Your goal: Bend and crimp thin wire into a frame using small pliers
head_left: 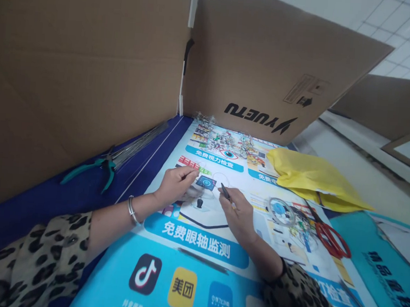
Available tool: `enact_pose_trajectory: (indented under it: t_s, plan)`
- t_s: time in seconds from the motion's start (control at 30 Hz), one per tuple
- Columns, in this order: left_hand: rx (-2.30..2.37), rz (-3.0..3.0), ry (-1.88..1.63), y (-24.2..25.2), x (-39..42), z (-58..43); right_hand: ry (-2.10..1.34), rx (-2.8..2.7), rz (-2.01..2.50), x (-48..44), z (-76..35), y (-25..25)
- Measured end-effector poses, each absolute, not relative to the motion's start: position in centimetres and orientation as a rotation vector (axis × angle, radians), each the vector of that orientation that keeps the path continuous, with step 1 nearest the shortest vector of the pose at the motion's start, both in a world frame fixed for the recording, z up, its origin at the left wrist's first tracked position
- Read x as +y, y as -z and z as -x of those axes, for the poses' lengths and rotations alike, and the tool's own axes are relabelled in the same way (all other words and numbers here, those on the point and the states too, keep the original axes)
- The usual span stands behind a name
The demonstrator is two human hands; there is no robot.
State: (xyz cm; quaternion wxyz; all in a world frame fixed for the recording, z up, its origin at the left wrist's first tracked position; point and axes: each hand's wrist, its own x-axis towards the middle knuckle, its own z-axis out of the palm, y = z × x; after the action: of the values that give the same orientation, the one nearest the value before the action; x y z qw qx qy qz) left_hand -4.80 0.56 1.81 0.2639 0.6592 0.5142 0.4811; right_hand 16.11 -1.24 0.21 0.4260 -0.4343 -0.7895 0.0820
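My left hand (177, 185) is closed in a pinch above the printed sheet (199, 235); what its fingertips hold is too small to make out. A faint thin wire loop (222, 174) shows between the two hands. My right hand (238, 213) is closed around a slim dark pen-shaped tool (225, 191), tilted up to the left. To the right of it lie a coil of wire (281, 212) and a tangle of fine wire pieces (303, 230). Red-handled scissors (333, 240) rest beside them.
Cardboard walls (253, 58) stand at the back and left. Teal-handled pliers (107, 167) lie by a bundle of thin wires (138, 144). More wire clusters (227, 141) sit at the back. A yellow bag (312, 177) and a teal packet (375, 268) are at the right.
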Motion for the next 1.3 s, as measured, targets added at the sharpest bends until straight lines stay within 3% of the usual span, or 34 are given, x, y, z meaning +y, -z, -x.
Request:
enact_pose_trajectory:
  t_s: [0.23,0.47,1.3]
  plan:
    - [1.43,-1.741,-1.336,-2.8,-0.9,4.1,0.027,-2.233,0.836,-2.0,-15.8,-0.3]
    - [1.213,-1.229,-1.247,-2.7,-2.5,3.5,0.358,-2.372,0.699,-2.4,-15.5,-0.4]
    - [1.039,-0.893,-1.136,-2.0,-4.4,3.3,0.744,-2.4,0.762,-2.5,-16.0,-1.3]
